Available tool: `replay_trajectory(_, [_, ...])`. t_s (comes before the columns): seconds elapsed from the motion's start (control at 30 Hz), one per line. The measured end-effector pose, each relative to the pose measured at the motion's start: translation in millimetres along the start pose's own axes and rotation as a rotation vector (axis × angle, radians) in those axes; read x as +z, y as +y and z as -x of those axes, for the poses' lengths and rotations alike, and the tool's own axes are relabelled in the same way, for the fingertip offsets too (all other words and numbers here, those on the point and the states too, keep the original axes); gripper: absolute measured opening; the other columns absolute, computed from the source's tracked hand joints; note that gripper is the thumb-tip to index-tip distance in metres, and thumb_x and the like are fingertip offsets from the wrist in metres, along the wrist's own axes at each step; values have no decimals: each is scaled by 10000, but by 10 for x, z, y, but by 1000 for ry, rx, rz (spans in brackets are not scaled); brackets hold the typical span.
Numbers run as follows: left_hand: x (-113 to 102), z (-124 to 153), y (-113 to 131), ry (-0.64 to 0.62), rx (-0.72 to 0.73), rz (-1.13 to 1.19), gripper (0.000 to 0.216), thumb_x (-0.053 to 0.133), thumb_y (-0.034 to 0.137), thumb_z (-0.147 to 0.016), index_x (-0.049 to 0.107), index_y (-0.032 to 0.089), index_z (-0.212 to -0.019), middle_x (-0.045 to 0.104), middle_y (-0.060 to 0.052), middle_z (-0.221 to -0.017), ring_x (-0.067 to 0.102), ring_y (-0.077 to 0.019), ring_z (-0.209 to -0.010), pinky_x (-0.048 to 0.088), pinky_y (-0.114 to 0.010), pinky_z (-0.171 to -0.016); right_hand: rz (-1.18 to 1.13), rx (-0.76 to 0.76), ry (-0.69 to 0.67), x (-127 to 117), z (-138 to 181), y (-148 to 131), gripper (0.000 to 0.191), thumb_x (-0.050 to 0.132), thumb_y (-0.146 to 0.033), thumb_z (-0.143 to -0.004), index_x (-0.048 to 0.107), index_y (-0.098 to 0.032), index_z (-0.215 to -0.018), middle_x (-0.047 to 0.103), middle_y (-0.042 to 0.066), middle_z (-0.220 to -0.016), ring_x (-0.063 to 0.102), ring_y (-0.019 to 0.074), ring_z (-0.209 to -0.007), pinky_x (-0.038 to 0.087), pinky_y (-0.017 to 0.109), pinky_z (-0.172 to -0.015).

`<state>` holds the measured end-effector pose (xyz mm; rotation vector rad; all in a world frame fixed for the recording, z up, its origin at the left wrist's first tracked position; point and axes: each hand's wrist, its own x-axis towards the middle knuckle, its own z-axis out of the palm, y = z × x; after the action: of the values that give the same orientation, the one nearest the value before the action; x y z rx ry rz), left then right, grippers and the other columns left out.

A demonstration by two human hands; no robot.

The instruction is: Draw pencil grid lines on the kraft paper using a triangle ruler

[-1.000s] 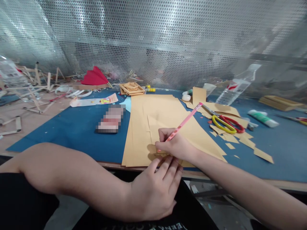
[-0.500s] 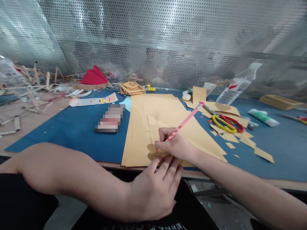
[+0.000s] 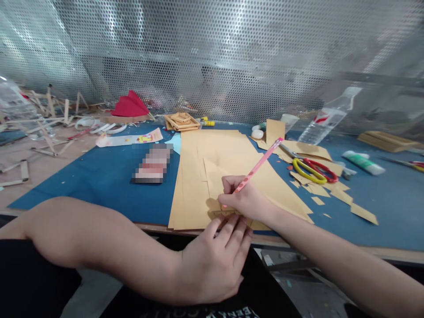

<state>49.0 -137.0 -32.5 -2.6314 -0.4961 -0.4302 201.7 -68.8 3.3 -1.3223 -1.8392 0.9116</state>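
Right hand: the right hand (image 3: 247, 201) is closed in a writing grip, the pink pencil (image 3: 260, 164) pinched between thumb and forefingers, tip down on the paper.
Left hand: the left hand (image 3: 212, 265) is laid flat with the fingers slightly spread; the fingertips are pressed down at the near edge of the paper, just beside the pencil tip.
Guide: a narrow strip (image 3: 228, 213), seemingly wooden, is seen under the fingertips; its full length is hidden by both hands.
Paper: the brown kraft paper sheets (image 3: 212, 159) are stacked on the blue cutting mat (image 3: 109, 176), their near edge at the table's front edge.
Step in hand: a line is judged to be marked on the top sheet along the strip.
What the stroke calls for: firm downward pressure on the strip, so that it is not shifted, and the tip kept tight against its edge.
Nearby: yellow-and-red scissors (image 3: 313, 171) and paper offcuts (image 3: 331, 194) are lying to the right, well apart from the hands.
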Motion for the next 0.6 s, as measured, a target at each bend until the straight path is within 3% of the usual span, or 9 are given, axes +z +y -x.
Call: replay_trajectory(0.6, [-9,7,-6,10,6,-1,588,351,403,-921,420,-18,-1326,450,-238,-1355,448,-342,-1247,333,-447,-1020,21,-1,15,-2,-8,0,264,552,-127,-601,313,-196,-513,308,-84,-484,286,62,-476,211,207,-419])
